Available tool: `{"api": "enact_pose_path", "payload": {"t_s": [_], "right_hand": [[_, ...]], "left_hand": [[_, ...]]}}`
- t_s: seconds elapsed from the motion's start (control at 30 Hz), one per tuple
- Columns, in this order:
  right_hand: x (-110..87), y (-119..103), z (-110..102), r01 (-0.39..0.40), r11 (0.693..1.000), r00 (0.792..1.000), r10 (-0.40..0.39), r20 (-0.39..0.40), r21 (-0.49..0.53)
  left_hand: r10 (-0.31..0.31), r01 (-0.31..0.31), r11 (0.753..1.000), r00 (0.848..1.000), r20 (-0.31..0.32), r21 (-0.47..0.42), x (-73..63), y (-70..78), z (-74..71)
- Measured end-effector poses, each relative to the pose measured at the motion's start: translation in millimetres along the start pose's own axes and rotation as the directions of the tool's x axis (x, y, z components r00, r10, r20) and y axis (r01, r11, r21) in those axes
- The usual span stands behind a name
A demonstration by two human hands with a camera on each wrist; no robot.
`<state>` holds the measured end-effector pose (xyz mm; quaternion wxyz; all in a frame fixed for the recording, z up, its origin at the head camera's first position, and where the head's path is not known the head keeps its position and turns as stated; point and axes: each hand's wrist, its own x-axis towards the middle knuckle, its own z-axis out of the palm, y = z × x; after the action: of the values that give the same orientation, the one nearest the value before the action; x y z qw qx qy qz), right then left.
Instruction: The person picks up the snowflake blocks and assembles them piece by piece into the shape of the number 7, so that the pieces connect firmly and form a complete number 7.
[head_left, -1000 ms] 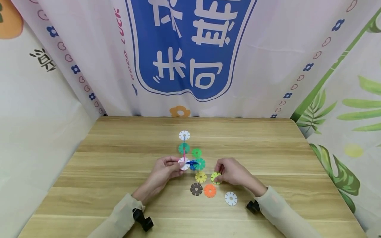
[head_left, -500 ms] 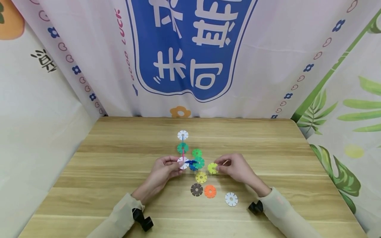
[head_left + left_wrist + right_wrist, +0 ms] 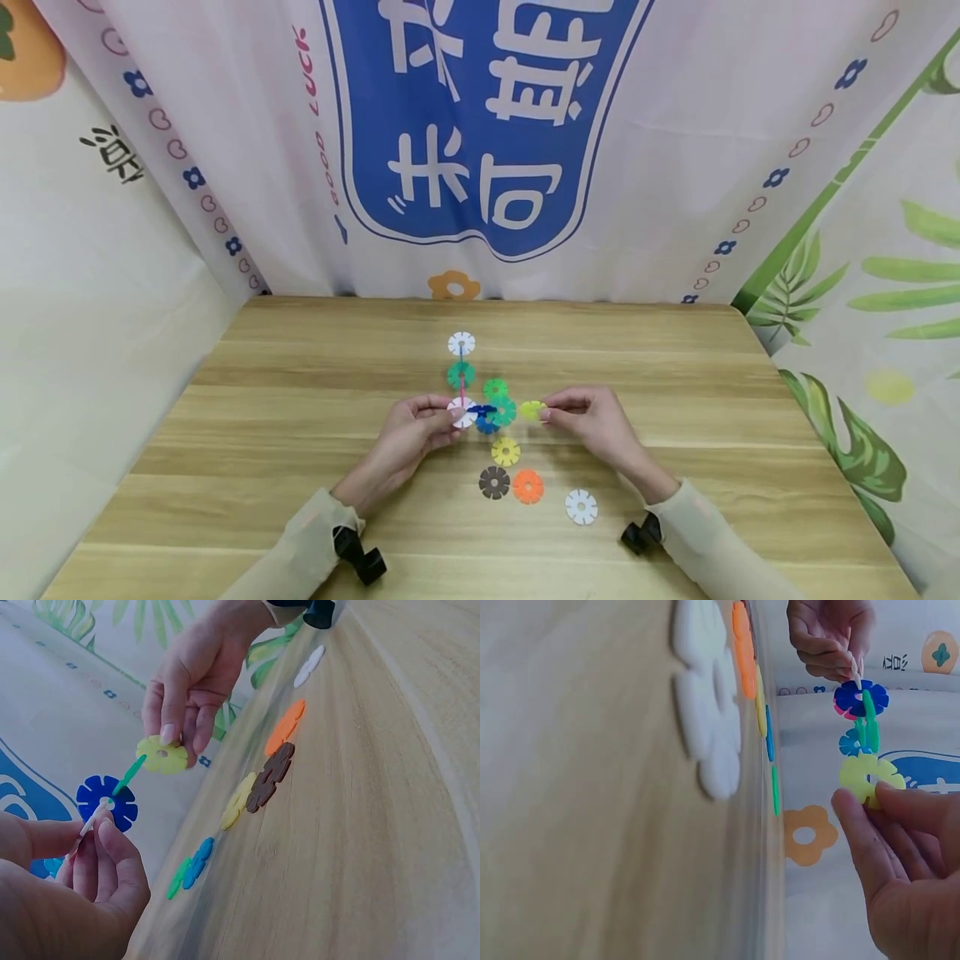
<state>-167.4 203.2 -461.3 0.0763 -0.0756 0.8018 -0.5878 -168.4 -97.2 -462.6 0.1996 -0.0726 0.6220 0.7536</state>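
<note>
My left hand [image 3: 420,433] pinches a white notched plastic disc [image 3: 462,412], part of a joined chain held off the table. From it a dark blue disc [image 3: 107,803] leads to an upright green disc [image 3: 502,411]. The chain's other branch runs through a pink disc [image 3: 462,390] and a teal-green disc [image 3: 461,375] to a white disc at the far end. Between thumb and fingers, my right hand [image 3: 596,421] holds a yellow-green disc [image 3: 871,780], tilted nearly flat. Its edge is very close to the upright green disc; whether they touch, I cannot tell.
Loose discs lie flat on the wooden table [image 3: 262,483]: light green [image 3: 495,389], blue [image 3: 487,423], yellow [image 3: 506,452], brown [image 3: 494,482], orange [image 3: 528,487] and white [image 3: 581,507]. A printed curtain [image 3: 637,208] stands behind the table's far edge.
My right hand has lifted the yellow-green disc, brought it up and left toward the green disc, and tipped it from facing upward to nearly edge-on. The left hand has barely moved.
</note>
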Motion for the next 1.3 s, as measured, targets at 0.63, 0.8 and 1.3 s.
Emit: {"api": "enact_pose_path", "payload": {"t_s": [0.63, 0.8, 1.3], "right_hand": [[-8.0, -6.8, 12.0, 0.35, 0.923, 0.935, -0.354, 0.004, -0.16], [-8.6, -11.9, 15.7, 0.428, 0.871, 0.899, -0.439, 0.012, -0.241], [-9.7, -19.1, 13.0, 0.377, 0.894, 0.913, -0.402, -0.063, -0.243]], "left_hand": [[-0.008, 0.008, 1.0, 1.0, 0.006, 0.01, 2.1, -5.5, 4.6], [0.0, 0.0, 1.0, 1.0, -0.016, -0.006, 3.6, -6.8, 5.1], [0.055, -0.054, 0.997, 0.998, -0.01, 0.056, -4.8, 7.7, 8.9]]}}
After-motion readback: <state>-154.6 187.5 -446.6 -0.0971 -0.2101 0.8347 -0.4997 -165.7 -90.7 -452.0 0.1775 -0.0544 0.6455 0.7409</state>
